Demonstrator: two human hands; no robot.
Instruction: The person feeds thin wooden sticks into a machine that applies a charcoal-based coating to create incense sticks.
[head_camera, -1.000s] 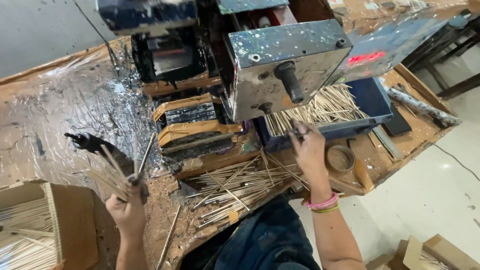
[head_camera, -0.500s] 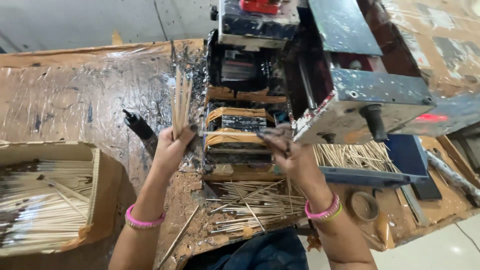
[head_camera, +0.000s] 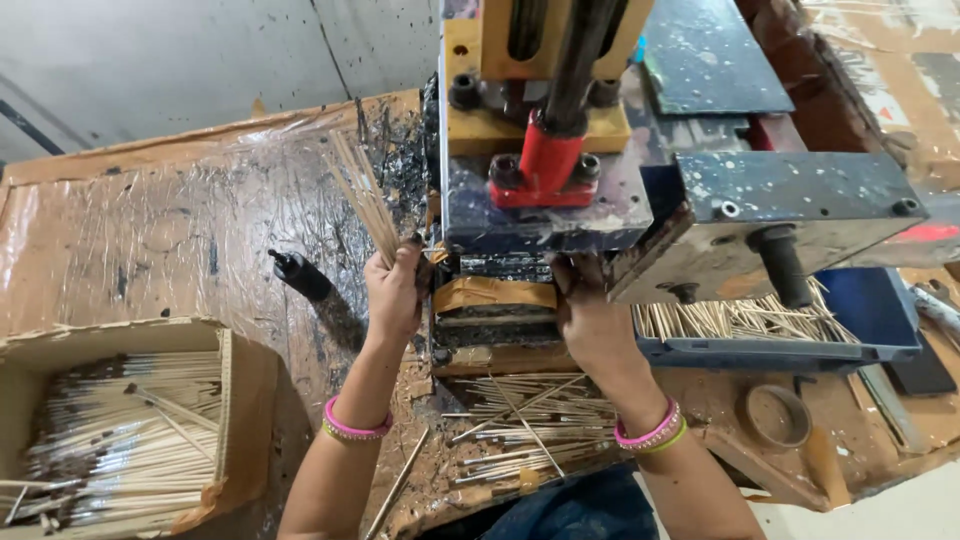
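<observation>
Left hand (head_camera: 393, 290) is closed around a bundle of thin pale wooden sticks (head_camera: 360, 195), gripped at the lower end; the bundle fans up toward 11 o'clock, clear of the table. The hand sits just beside the left face of the paint-spattered blue and yellow metal press machine (head_camera: 545, 190), at about 9 o'clock from its dark feed slot (head_camera: 495, 300).

Right hand (head_camera: 590, 320) is pressed against the front of the feed slot, fingertips tucked under the machine head. Cannot tell whether it pinches anything; fingers are hidden by the housing.

Both wrists carry pink bangles.

Around it:
- Loose heap of coated sticks (head_camera: 520, 430) on the table at 6 o'clock from the slot, between the forearms.
- Blue plastic tray holding bare pale sticks (head_camera: 740, 320) at 3 o'clock, under the machine's right overhang.
- Open brown cardboard box of finished dark-tipped sticks (head_camera: 120, 430) at 8 o'clock, well apart from the left hand.
- Small black bottle-shaped object (head_camera: 300, 275) lying on the plastic-wrapped, stained brown worktable (head_camera: 150, 230), near the left hand at 9 o'clock.
- Round brown tape roll (head_camera: 772, 415) at 4 o'clock.
</observation>
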